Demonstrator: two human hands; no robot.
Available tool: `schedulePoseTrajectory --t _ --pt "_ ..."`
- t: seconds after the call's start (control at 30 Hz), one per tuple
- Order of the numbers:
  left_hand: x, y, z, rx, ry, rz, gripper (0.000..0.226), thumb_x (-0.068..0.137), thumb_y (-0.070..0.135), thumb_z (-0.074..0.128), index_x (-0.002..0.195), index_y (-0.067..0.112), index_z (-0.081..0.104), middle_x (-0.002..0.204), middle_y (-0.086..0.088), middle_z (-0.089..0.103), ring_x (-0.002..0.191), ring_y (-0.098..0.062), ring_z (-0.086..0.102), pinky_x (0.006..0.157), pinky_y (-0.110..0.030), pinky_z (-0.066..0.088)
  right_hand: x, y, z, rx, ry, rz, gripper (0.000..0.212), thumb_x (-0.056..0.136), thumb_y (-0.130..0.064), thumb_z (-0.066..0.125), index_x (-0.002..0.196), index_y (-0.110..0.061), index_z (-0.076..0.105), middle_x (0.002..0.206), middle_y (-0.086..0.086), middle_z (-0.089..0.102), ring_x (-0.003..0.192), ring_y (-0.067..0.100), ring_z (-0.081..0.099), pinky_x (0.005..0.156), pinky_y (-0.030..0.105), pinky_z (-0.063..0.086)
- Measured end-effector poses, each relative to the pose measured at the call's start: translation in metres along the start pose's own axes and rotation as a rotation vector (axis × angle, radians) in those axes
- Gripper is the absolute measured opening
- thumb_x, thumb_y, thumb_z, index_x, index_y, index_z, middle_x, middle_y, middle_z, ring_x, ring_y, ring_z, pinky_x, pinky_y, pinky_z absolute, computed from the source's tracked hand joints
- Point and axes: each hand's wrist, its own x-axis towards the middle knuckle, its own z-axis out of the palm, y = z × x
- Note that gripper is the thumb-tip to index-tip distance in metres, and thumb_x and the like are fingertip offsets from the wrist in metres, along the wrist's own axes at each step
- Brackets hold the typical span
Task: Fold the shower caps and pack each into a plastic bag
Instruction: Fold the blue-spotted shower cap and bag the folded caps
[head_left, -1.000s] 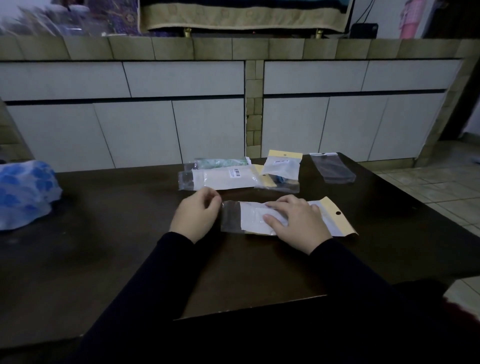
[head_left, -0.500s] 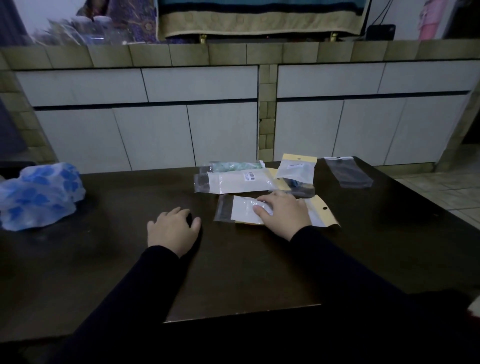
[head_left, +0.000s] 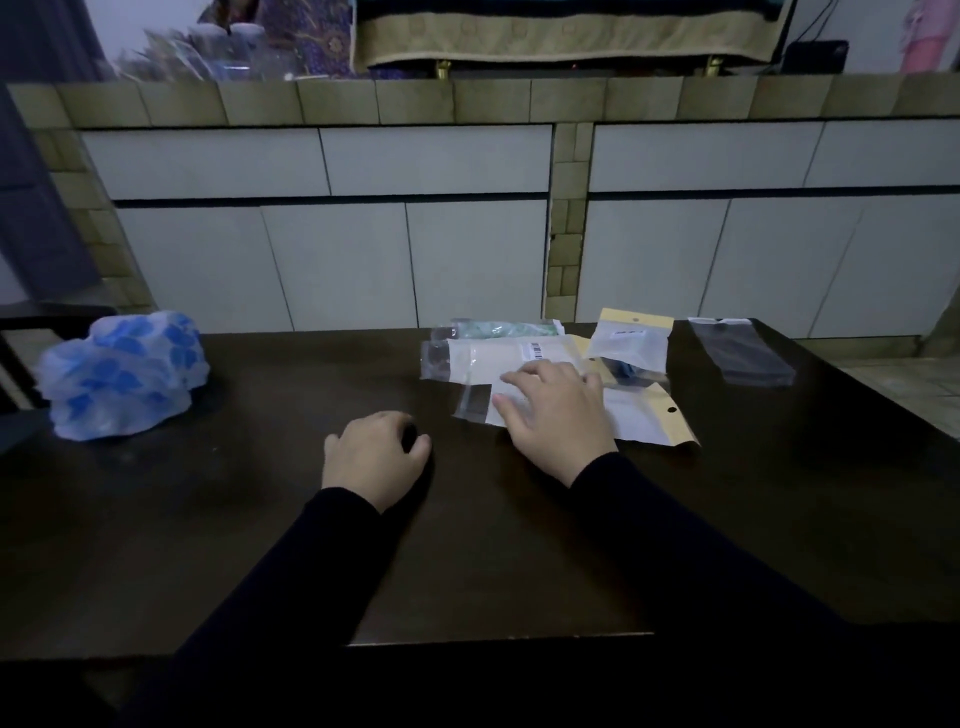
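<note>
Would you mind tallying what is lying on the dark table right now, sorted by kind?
Filled plastic bags: 4 (one under the right hand, at; one with a barcode; a greenish one; a small yellow-topped one)
Empty clear bag: 1
Loose blue-patterned shower caps, one heap: 1; how many caps it holds cannot be told
Total: 6

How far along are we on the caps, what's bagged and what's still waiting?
Done: several filled bags lie at the table's far edge. In hand: the right hand presses flat on the nearest bag; the left hand rests beside it, holding nothing. Left: the blue cap is unfolded, and a clear bag looks empty.
</note>
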Motion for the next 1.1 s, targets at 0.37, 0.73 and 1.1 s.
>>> schedulePoseTrajectory --t 0.37,0.73,1.1 --pt "-0.004 -0.112 -0.048 -0.003 0.335 -0.03 0.021 0.089 0.032 0.059 0.108 0.026 0.065 0.099 0.008 0.067 0.088 -0.01 0.06 0.076 -0.029 0.049 0.027 -0.134 0.047 0.235 -0.069 -0.312 0.034 0.093 -0.04 0.047 0.121 -0.028 0.061 0.118 -0.006 0.056 0.114 0.016 0.046 0.099 0.037 0.03" --pt "0.048 -0.229 -0.068 0.015 0.652 -0.365 0.069 0.072 0.029 0.07 0.135 0.024 0.042 0.143 -0.015 0.032 0.124 -0.039 0.035 0.096 -0.053 0.036 0.108 -0.283 0.127 0.601 -0.045 -0.322 0.065 0.085 -0.036 0.061 0.144 -0.023 0.036 0.136 0.004 0.041 0.122 0.024 0.042 0.099 0.038 0.033" --pt "0.069 -0.237 -0.064 -0.366 0.619 -0.181 0.036 0.089 0.006 0.056 0.122 0.021 0.051 0.117 -0.001 0.062 0.104 -0.017 0.059 0.087 -0.028 0.045 0.135 -0.276 0.14 0.922 0.008 -0.156 0.016 0.09 -0.028 0.061 0.089 -0.012 0.06 0.078 0.006 0.061 0.074 0.02 0.056 0.073 0.034 0.048"
